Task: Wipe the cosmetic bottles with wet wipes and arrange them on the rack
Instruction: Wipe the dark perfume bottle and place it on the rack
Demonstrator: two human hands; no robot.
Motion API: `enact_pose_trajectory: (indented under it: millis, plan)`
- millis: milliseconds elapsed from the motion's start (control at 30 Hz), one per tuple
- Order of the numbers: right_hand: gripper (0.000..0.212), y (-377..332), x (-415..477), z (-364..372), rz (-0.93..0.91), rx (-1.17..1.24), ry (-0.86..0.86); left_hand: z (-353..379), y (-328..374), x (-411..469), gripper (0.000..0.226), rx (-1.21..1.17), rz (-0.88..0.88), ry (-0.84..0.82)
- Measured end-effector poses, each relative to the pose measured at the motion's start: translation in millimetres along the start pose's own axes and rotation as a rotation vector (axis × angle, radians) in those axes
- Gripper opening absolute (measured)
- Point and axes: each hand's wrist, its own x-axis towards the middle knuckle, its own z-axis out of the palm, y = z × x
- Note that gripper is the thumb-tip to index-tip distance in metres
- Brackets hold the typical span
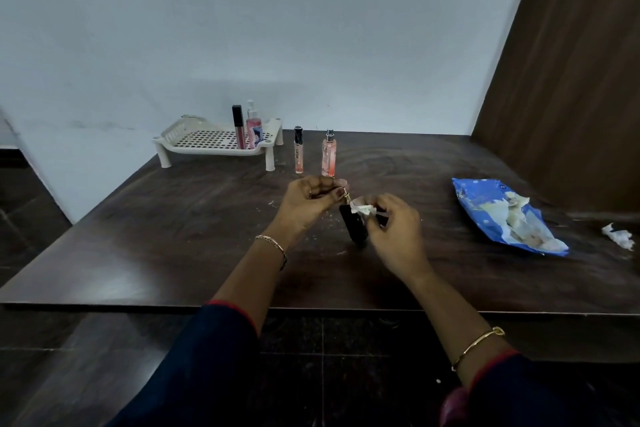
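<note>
My left hand (pixel 308 203) pinches the gold top of a dark bottle (pixel 353 227) that hangs tilted over the table's middle. My right hand (pixel 394 229) pinches a crumpled white wet wipe (pixel 362 210) against the bottle's neck. A slim tube with a black cap (pixel 298 149) and a pink spray bottle (pixel 328 153) stand upright just beyond my hands. The white perforated rack (pixel 207 142) sits at the back left and holds a dark-capped tube (pixel 238 126) and a pink bottle (pixel 253 126) at its right end.
A blue wet wipe pack (pixel 502 215), torn open with wipes spilling out, lies on the right of the dark wooden table (pixel 173 236). A used crumpled wipe (pixel 620 236) lies near the right edge. A brown panel (pixel 571 62) rises on the right.
</note>
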Motion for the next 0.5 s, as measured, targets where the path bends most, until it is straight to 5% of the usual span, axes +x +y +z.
enact_pose_trajectory:
  millis: [300,500]
  plan:
    - [0.03,5,1,-4,-0.275,-0.269,-0.172,3,-2,2,0.025,0.064,-0.006,-0.046]
    - [0.031,21,-7,-20,-0.266,-0.259,-0.331,6,-2,3,0.023,-0.076,-0.041,-0.09]
